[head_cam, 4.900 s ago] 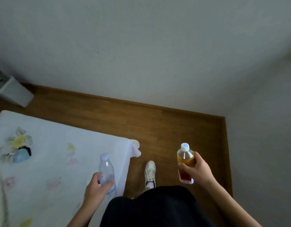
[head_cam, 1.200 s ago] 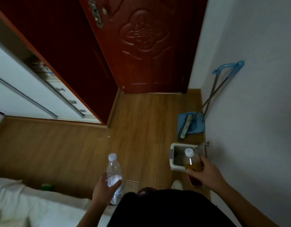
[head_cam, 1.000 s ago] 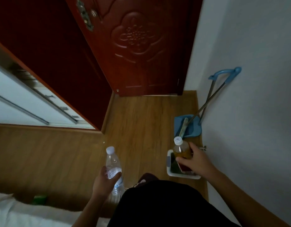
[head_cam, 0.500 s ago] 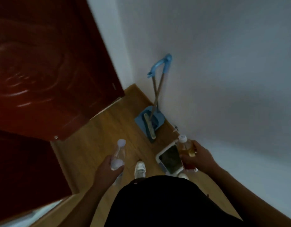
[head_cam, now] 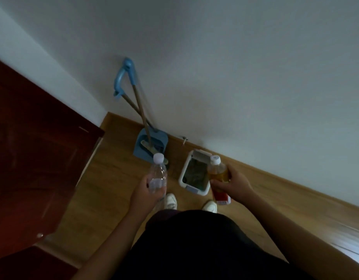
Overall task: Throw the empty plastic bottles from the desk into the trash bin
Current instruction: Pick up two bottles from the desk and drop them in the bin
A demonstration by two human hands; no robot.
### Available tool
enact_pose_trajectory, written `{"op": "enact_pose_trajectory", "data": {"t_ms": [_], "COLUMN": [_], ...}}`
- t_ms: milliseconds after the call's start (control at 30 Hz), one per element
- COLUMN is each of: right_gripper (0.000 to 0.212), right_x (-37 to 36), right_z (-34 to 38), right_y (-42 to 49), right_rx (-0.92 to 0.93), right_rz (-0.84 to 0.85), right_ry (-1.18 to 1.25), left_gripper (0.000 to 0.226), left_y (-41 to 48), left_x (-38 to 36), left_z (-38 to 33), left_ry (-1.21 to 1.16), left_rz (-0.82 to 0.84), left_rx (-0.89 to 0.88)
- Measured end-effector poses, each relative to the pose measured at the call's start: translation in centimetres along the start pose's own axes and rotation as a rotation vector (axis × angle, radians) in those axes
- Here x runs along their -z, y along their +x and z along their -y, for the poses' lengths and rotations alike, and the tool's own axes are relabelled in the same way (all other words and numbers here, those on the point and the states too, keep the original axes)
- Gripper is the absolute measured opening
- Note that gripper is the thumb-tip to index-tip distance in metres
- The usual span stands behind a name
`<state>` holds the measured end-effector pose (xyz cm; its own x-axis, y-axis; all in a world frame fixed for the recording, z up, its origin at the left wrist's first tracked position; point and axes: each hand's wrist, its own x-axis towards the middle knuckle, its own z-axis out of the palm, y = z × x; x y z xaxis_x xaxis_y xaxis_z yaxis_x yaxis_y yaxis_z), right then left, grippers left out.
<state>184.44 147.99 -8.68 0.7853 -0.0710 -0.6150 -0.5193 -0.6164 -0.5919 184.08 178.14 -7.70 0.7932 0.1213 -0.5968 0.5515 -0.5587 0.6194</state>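
My left hand grips a clear plastic bottle with a white cap, held upright to the left of the bin. A second bottle, amber-tinted with a red label and white cap, is in my right hand, over the right edge of the bin. The white trash bin stands open on the wooden floor by the wall, with a dark liner inside. My white shoes are just in front of it.
A blue dustpan and broom with a blue handle lean on the grey wall left of the bin. A dark red door fills the left side. The wooden floor runs to the right along the wall.
The view has turned toward the wall, and the bin now sits squarely ahead of my feet. Both hands still hold their bottles; the right one stays over the bin.
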Motion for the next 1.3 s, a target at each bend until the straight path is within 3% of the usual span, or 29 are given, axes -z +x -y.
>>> {"op": "enact_pose_trajectory", "data": {"t_ms": [100,367,533,767,933,1100,1300], "right_gripper": [0.076,0.069,0.056,0.06,0.072,0.073,0.075], "right_x": [-1.2,-6.2,-10.4,-15.7,-19.0,-21.0,-21.8], "right_z": [-1.2,-6.2,-9.8,-15.0,-18.5,-20.3,-21.3], "right_y": [0.4,5.9,10.4,18.3,22.7,24.5,25.3], "right_rx": [-0.046,-0.115,-0.171,-0.181,-0.198,-0.213,-0.228], "right_rz": [0.019,-0.054,-0.114,-0.195,-0.231,-0.284,-0.307], "right_ry": [0.031,0.097,0.255,0.444,0.386,0.279,0.198], "left_gripper": [0.063,0.066,0.068,0.065,0.057,0.064,0.064], "left_y": [0.7,6.6,13.0,21.4,25.9,27.7,28.0], "left_x": [-0.9,-5.2,-10.0,-18.3,-23.3,-27.1,-28.0], "left_z": [-0.2,3.5,7.0,11.5,15.0,17.0,18.0], "left_ry": [0.009,0.14,0.044,-0.045,0.02,0.082,0.104], "left_rz": [0.042,0.122,0.17,0.223,0.158,0.113,0.129], "left_rx": [-0.005,-0.003,0.057,-0.089,-0.163,-0.233,-0.204]}}
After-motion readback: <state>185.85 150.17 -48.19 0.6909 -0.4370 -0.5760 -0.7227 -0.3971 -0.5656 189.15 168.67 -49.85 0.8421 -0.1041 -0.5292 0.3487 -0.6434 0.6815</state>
